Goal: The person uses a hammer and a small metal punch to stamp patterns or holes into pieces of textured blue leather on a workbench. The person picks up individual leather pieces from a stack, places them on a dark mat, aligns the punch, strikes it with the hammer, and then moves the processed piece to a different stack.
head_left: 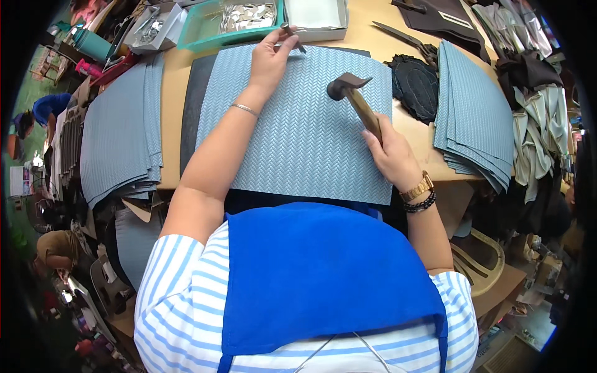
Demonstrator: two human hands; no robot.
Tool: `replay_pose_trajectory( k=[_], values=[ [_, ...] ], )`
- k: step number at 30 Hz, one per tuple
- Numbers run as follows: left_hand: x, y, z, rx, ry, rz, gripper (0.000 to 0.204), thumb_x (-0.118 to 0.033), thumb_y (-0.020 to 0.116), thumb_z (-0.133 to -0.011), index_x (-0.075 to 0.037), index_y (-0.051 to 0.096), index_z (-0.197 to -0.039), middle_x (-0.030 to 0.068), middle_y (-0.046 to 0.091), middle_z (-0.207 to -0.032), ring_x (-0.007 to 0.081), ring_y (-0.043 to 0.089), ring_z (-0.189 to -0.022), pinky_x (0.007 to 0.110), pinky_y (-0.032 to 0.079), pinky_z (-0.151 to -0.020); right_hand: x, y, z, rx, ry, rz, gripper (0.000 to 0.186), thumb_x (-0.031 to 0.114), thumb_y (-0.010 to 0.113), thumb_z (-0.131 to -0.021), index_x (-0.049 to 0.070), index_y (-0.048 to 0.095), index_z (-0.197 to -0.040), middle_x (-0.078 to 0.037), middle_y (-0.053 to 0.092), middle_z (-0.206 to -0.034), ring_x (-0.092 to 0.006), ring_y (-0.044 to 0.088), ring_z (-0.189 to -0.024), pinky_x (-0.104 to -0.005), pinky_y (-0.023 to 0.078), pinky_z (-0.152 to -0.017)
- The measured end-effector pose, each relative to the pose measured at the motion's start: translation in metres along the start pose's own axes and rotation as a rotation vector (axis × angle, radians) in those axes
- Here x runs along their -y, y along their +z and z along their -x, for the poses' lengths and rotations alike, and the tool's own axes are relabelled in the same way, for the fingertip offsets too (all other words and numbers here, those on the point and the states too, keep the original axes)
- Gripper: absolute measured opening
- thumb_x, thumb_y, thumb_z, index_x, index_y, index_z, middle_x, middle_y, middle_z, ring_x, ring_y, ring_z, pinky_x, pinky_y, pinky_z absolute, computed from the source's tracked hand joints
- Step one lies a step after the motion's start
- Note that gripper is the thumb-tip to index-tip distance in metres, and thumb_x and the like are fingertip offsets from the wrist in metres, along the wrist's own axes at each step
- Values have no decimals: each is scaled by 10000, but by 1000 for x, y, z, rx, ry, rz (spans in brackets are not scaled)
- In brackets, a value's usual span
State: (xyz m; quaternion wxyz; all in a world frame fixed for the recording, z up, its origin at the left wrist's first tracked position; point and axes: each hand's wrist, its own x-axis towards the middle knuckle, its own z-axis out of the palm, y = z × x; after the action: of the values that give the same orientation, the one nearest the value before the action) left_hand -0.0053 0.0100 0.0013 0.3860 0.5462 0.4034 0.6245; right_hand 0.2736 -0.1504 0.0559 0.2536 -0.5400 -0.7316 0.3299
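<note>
A light blue sheet with a woven herringbone pattern (pixel 305 124) lies flat on a dark cutting mat (pixel 194 105) in front of me. My left hand (pixel 270 59) rests at the sheet's far edge and pinches a small metal punch (pixel 292 37) upright on it. My right hand (pixel 392 155) grips the wooden handle of a hammer (pixel 351 87); its dark head hangs just above the sheet, to the right of the punch.
Stacks of the same blue sheets lie at the left (pixel 121 130) and right (pixel 476 118). A teal tray of metal pieces (pixel 233 18), a white box (pixel 314 15), scissors (pixel 404 40) and dark fabric pieces (pixel 413 84) sit along the far side.
</note>
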Motion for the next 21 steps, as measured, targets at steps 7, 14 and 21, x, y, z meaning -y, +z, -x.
replay_pose_trajectory(
  k=[7,14,21],
  values=[
    [8,4,1,13,48,-311,308,-211,714,-951,-78,709,-1229,42,736,-1016,91,659,-870,236,514,-765,-9,1,-3,3,-5,11,380,240,554,-1016,9,481,-1309,-295,658,-940,-461,658,-905,-476,515,-785],
    [3,6,1,-3,69,-400,359,-283,751,-906,-25,715,-1154,97,753,-969,159,707,-860,291,552,-778,-3,0,-2,15,32,15,383,240,559,-1014,8,484,-1309,-302,665,-984,-473,656,-937,-488,515,-793],
    [-2,12,2,-11,22,-389,376,-283,763,-911,-50,710,-1202,73,743,-1009,95,667,-914,257,540,-785,0,-1,-3,25,65,22,368,234,557,-1013,6,489,-1294,-301,660,-960,-479,649,-918,-482,513,-790]
  ],
)
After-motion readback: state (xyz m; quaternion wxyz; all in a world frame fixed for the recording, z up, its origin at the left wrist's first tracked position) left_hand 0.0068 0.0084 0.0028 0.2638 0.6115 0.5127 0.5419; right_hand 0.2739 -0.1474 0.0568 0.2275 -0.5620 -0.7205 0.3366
